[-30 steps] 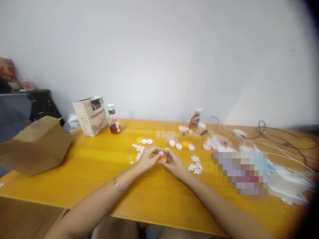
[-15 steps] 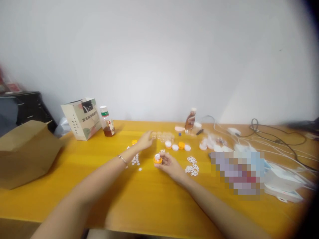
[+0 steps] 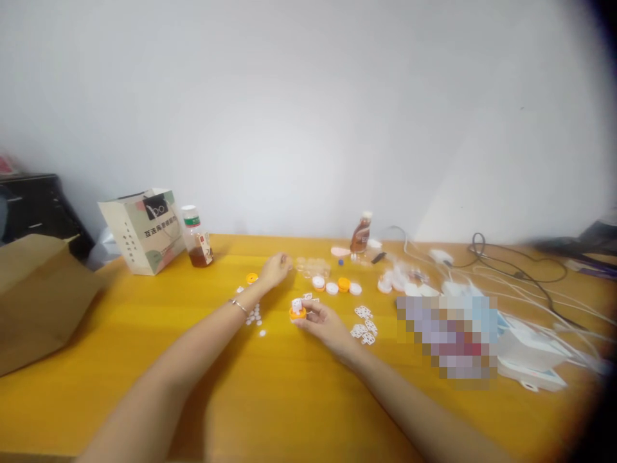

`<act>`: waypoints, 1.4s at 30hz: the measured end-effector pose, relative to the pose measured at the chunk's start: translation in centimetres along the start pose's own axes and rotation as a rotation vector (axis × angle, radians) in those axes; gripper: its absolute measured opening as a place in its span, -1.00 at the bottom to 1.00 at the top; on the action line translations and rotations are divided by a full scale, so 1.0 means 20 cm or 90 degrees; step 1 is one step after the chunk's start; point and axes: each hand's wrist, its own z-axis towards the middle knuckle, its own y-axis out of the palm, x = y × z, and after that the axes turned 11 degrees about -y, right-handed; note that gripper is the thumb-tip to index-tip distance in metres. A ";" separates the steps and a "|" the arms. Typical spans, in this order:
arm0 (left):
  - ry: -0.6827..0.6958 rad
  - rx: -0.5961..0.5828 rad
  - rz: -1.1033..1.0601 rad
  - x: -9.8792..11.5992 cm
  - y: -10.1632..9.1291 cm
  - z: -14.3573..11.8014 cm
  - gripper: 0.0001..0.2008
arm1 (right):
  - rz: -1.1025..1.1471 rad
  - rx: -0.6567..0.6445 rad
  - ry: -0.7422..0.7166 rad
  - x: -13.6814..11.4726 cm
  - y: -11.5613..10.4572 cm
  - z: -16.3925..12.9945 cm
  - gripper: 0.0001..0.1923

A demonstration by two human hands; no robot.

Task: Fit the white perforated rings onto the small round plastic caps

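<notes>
My right hand (image 3: 325, 325) is closed around the edge of a small orange round base with a white figure (image 3: 297, 305) standing on it, held upright above the table. My left hand (image 3: 276, 270) reaches farther out, its fingers curled beside a group of clear round plastic covers (image 3: 315, 265). What those fingers hold, if anything, is hidden. Under my left forearm lie small white discs (image 3: 254, 316) and an orange round piece (image 3: 251, 278). White flat cut-out pieces (image 3: 365, 325) lie right of my right hand. White round pieces (image 3: 331, 289) and an orange one (image 3: 344, 284) form a row behind it.
At the back left stand a printed paper bag (image 3: 152, 235) and a bottle of brown liquid (image 3: 196, 241). A brown paper bag (image 3: 43, 296) lies at the left. A brown bottle (image 3: 361, 233) stands near the wall. Cables (image 3: 520, 273) and a white box (image 3: 530, 350) occupy the right.
My left hand's fingers have curled in beside the clear covers. My right hand still holds the orange base with the white figure. The whole view has shifted slightly.
</notes>
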 end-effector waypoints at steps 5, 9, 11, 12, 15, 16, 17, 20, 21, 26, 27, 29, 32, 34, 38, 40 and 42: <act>0.032 -0.051 -0.210 0.04 -0.17 -0.28 -0.68 | 0.006 0.059 -0.040 0.01 0.00 0.01 -0.55; 0.074 -0.089 -0.297 0.06 -0.25 -0.50 -0.70 | -0.005 0.032 -0.036 -0.01 0.02 0.01 -0.61; 0.085 -0.093 -0.294 0.06 -0.26 -0.56 -0.70 | -0.021 0.019 -0.031 -0.02 0.03 0.00 -0.61; 0.089 -0.099 -0.293 0.06 -0.25 -0.58 -0.69 | -0.030 0.011 -0.030 -0.03 0.03 0.00 -0.61; 0.092 -0.121 -0.299 0.06 -0.21 -0.61 -0.70 | -0.050 -0.009 -0.032 -0.03 0.03 0.00 -0.61; 0.092 -0.129 -0.302 0.06 -0.19 -0.61 -0.70 | -0.052 -0.015 -0.034 -0.03 0.03 0.00 -0.61; 0.091 -0.134 -0.302 0.06 -0.18 -0.62 -0.70 | -0.052 -0.017 -0.037 -0.03 0.02 0.00 -0.62; 0.085 -0.117 -0.285 0.06 -0.16 -0.65 -0.70 | -0.048 -0.011 -0.045 -0.03 0.02 0.00 -0.65; 0.084 -0.104 -0.274 0.06 -0.16 -0.66 -0.70 | -0.047 -0.007 -0.046 -0.03 0.02 0.00 -0.65; 0.085 -0.083 -0.236 0.06 -0.17 -0.68 -0.71 | -0.058 0.002 -0.058 0.00 0.03 0.00 -0.66; 0.084 -0.084 -0.238 0.06 -0.17 -0.68 -0.71 | -0.064 0.005 -0.065 0.00 0.03 0.00 -0.65; 0.077 -0.087 -0.248 0.06 -0.17 -0.68 -0.71 | -0.077 0.015 -0.079 0.02 0.03 0.01 -0.64; 0.064 -0.091 -0.277 0.06 -0.17 -0.68 -0.72 | -0.100 0.030 -0.105 0.04 0.03 0.00 -0.58; 0.062 -0.088 -0.290 0.07 -0.17 -0.68 -0.74 | -0.124 0.031 -0.129 0.04 0.03 0.00 -0.54; 0.055 -0.071 -0.305 0.09 -0.17 -0.70 -0.75 | -0.195 0.023 -0.181 0.01 0.03 -0.02 -0.54; 0.042 -0.068 -0.332 0.09 -0.17 -0.70 -0.76 | -0.217 0.024 -0.197 0.00 0.04 -0.03 -0.57; 0.026 -0.076 -0.365 0.08 -0.16 -0.70 -0.74 | -0.212 0.025 -0.199 -0.02 0.05 -0.04 -0.60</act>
